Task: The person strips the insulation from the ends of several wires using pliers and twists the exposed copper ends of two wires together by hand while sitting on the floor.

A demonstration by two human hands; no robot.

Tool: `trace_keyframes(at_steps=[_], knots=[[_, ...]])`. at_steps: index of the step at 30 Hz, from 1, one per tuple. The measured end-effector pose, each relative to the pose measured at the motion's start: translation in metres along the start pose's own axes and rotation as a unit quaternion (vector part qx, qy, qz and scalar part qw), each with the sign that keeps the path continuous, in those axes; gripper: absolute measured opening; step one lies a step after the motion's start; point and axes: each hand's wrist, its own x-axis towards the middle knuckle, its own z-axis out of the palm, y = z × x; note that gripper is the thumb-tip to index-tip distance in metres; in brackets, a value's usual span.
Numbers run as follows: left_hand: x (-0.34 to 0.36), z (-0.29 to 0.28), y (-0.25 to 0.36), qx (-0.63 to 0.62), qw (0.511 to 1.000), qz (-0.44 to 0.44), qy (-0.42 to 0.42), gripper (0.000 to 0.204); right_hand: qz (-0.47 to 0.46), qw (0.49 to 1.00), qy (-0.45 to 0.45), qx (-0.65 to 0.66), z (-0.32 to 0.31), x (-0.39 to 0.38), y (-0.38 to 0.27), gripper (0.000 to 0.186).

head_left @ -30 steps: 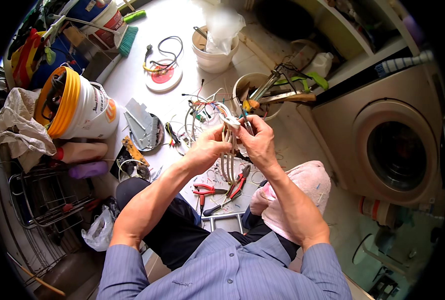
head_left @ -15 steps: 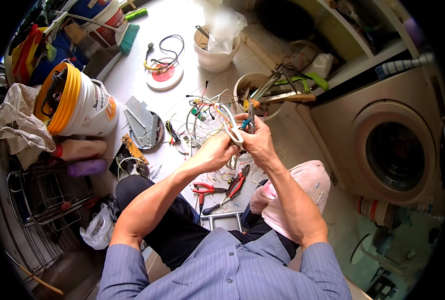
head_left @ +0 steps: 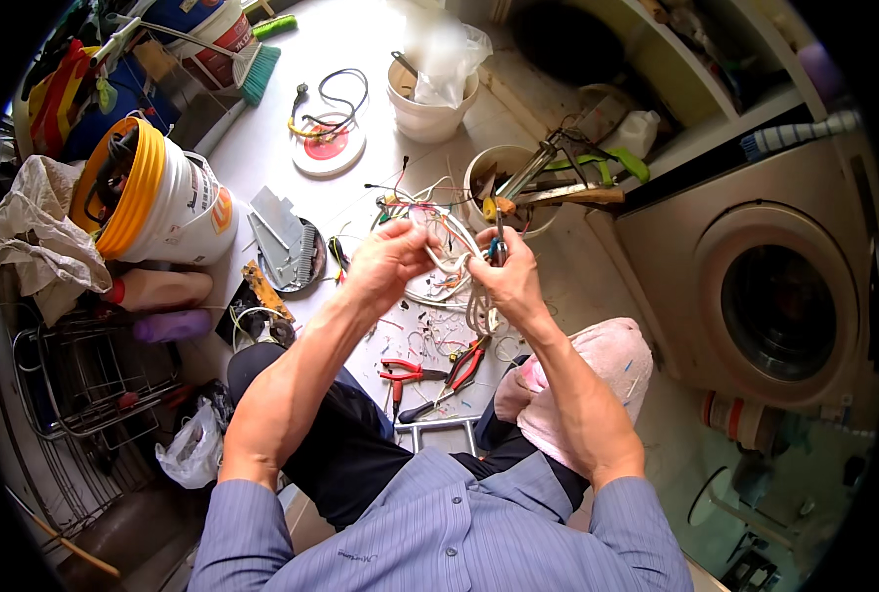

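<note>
My left hand [head_left: 392,259] is closed with its fingertips pinching a white cable [head_left: 447,264] in front of me. My right hand [head_left: 510,281] is closed around blue-handled pliers [head_left: 499,252], jaws pointing away from me, and also grips the looped cable, whose folds hang below the fingers. Beyond both hands lies a tangle of loose wires [head_left: 434,294] on the floor, partly hidden by them. Nearer my knees are red-handled pliers [head_left: 412,371] and a larger red-and-black pair [head_left: 464,367], among small wire scraps.
A pail of tools [head_left: 506,168] stands just beyond my right hand, handles sticking out. A white bucket with a yellow rim [head_left: 178,212] is at left, near a dustpan-like grey piece [head_left: 279,237]. A washing machine [head_left: 765,286] stands at right. A pink towel [head_left: 607,360] covers my right knee.
My left hand has moved left and away from me, drawing the white cable apart from my right hand. The right hand keeps its grip nearly in place.
</note>
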Motion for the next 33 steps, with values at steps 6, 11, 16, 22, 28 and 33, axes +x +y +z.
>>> trace_keyframes(at_steps=[6,11,16,22,28,33], knots=[[0.008,-0.010,0.025,0.009,0.994,0.092,0.062,0.008,-0.008,0.999,-0.030,-0.012,-0.003,-0.002,-0.006,0.026],[0.007,-0.006,0.021,-0.020,0.997,0.051,0.057,0.013,0.094,0.975,-0.084,0.185,-0.014,0.004,-0.001,0.017],[0.002,0.015,0.001,0.022,0.999,-0.030,0.011,0.050,0.107,0.948,-0.085,0.289,-0.011,0.005,0.000,0.017],[-0.004,0.025,-0.019,0.129,0.976,-0.018,-0.173,0.067,0.123,0.942,-0.120,0.290,0.000,-0.002,-0.008,0.019],[0.000,0.016,-0.020,0.210,0.960,0.006,-0.184,0.048,0.081,0.972,-0.024,0.218,-0.002,0.000,-0.003,0.020],[0.004,0.013,-0.016,0.067,0.985,-0.067,-0.143,0.026,0.065,0.970,0.029,0.234,-0.007,0.001,-0.009,0.027]])
